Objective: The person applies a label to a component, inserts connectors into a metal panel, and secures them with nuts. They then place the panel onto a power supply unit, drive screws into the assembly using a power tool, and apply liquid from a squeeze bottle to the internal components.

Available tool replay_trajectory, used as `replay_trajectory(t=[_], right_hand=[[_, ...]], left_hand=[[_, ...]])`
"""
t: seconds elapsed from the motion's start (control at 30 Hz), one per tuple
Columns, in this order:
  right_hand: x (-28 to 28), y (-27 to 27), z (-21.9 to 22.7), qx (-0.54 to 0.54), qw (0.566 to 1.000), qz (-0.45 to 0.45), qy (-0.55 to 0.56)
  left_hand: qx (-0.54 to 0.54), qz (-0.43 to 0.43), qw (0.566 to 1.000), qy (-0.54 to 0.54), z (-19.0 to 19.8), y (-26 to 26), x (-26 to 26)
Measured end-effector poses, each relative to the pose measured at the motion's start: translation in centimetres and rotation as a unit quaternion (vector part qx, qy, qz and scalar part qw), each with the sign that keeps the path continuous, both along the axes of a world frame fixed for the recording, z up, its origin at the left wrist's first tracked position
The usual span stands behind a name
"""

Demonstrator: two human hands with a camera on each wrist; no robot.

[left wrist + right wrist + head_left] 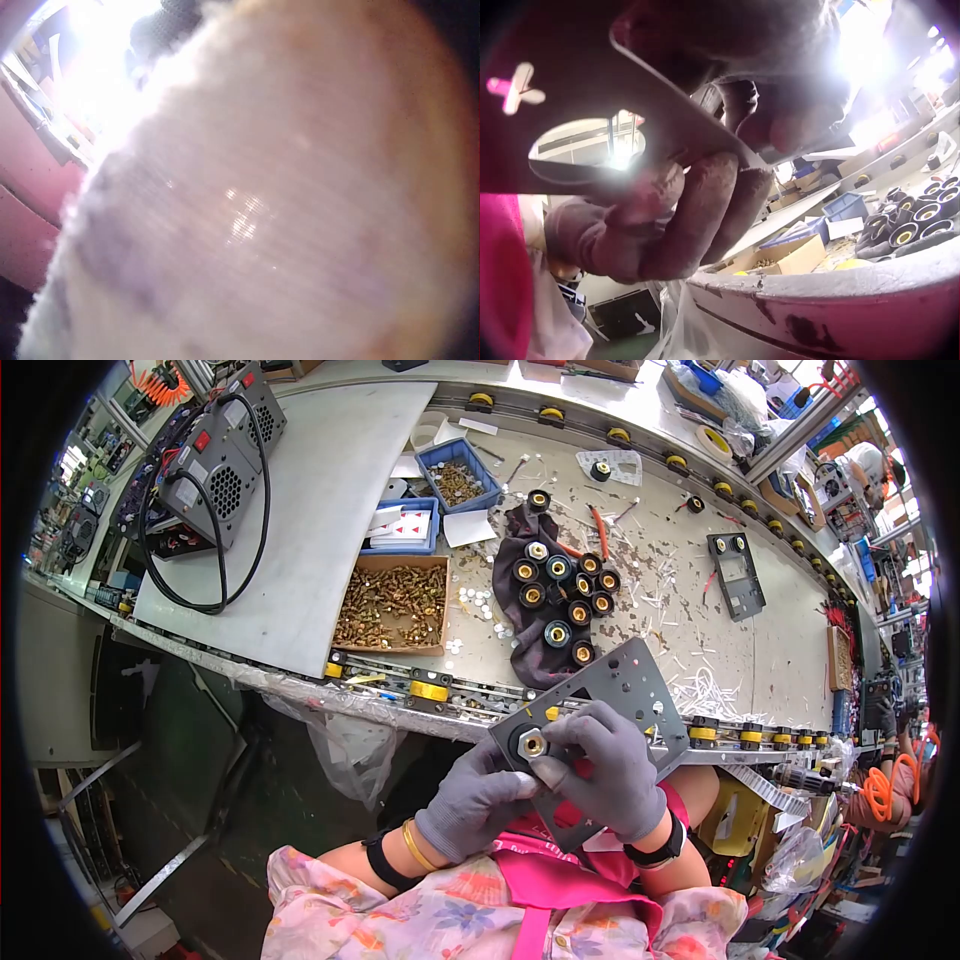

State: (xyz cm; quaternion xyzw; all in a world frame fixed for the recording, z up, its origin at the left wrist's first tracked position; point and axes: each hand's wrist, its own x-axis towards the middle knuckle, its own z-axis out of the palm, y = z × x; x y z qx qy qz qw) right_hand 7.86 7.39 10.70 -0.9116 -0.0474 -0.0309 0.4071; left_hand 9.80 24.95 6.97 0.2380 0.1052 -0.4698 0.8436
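Note:
A dark metal panel with holes point(632, 690) is held tilted above the lap in the head view. A black round terminal with a brass centre and a silver nut point(532, 743) sits at its left end. The gloved left hand point(475, 800) grips that end, its thumb beside the terminal. From the other side, the gloved right hand point(610, 770) pinches the nut between thumb and fingers. Curled left fingers point(697, 217) support the panel point(562, 45) from below in the right wrist view. Blurred pale cloth point(247, 202) fills most of the left wrist view.
Black round terminals point(557, 600) lie on a dark cloth on the bench. Left of them are a cardboard box of brass parts point(447, 605) and blue bins point(437, 525). A machine with black cables point(215, 465) stands far left, another bracket point(738, 600) lies right.

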Motion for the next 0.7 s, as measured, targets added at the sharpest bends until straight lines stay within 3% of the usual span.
replay_trajectory(t=[0.1, 0.2, 0.27, 0.33, 0.57, 0.63, 0.7], right_hand=[[-0.5, -0.9, 0.9, -0.092, 0.994, 0.052, -0.018], [-0.5, -0.9, 0.9, -0.006, 0.996, -0.002, -0.089], [0.3, -0.2, 1.1, 0.004, 0.991, 0.011, -0.132], [0.2, -0.2, 1.2, -0.012, 0.993, 0.044, -0.111], [0.2, -0.4, 0.8, -0.034, 0.983, 0.004, -0.178], [0.6, -0.2, 0.3, -0.037, 0.982, 0.028, -0.181], [-0.1, -1.0, 0.3, -0.040, 0.989, 0.081, -0.113]], left_hand=[[0.004, 0.008, 1.000, 0.011, 0.4, 0.0, 0.2], [-0.013, 0.009, 1.000, 0.020, 0.1, 0.0, 0.3], [-0.014, 0.009, 1.000, 0.023, 0.0, 0.0, 0.3], [-0.013, 0.011, 1.000, 0.024, 0.1, -0.1, 0.4], [-0.011, 0.032, 0.999, 0.011, 0.3, 0.0, 0.7], [-0.005, 0.030, 0.999, 0.016, 0.3, 0.0, 0.7], [0.002, 0.030, 0.999, 0.014, 0.0, 0.1, 0.6]])
